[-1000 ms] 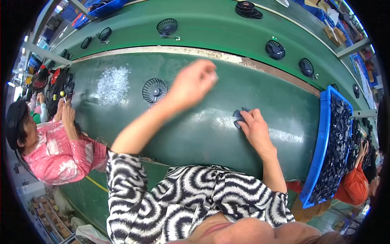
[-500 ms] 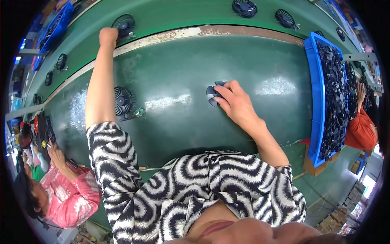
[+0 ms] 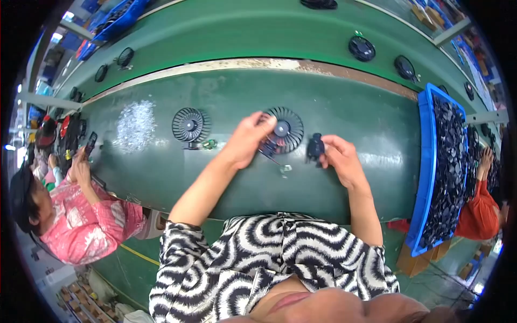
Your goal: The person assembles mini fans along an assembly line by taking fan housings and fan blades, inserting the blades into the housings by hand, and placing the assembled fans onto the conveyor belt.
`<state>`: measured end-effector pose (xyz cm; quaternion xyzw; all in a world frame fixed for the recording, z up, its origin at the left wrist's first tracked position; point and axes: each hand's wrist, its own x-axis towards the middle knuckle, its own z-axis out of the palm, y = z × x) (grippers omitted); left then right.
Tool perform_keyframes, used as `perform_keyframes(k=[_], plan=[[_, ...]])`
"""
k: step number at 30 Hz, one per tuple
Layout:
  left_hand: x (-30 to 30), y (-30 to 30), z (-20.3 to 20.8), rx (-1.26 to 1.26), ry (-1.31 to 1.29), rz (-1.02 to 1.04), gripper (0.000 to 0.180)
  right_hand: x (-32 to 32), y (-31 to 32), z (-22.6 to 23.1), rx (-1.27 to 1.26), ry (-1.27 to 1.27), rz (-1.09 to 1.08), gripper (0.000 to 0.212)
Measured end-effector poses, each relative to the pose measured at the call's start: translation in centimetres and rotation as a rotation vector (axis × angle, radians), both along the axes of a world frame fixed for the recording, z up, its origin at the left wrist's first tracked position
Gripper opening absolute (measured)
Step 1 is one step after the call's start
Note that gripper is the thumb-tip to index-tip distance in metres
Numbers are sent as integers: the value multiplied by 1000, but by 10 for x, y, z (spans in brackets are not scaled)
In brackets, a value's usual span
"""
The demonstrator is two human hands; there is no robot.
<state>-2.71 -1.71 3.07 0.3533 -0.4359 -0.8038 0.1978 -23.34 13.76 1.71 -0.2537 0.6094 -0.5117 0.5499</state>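
My left hand grips the left side of a round black fan housing with slatted ribs, holding it over the middle of the green table. Thin wires with a small pale connector hang from the housing's lower side. Just to its right, my right hand pinches a black fan blade between thumb and fingers, a little apart from the housing. Another slatted fan housing lies on the table to the left, a small green circuit board beside its base.
A blue bin heaped with black fan blades stands at the table's right end. Beyond a worn ledge, several fans lie on a green conveyor belt. A person in pink works at the left, another in red at the right.
My left hand has come back from the conveyor belt with a fan housing, now in front of me. My right hand has shifted slightly right and lower, and the blade in it is turned differently.
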Motion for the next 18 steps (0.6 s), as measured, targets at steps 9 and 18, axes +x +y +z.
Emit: perform_keyframes(k=[9,18], plan=[[6,5,-24,52,230,-99,31,-11,30,14,-141,1059,57,27],[5,12,-27,82,261,39,33,26,13,20,13,1321,341,36]])
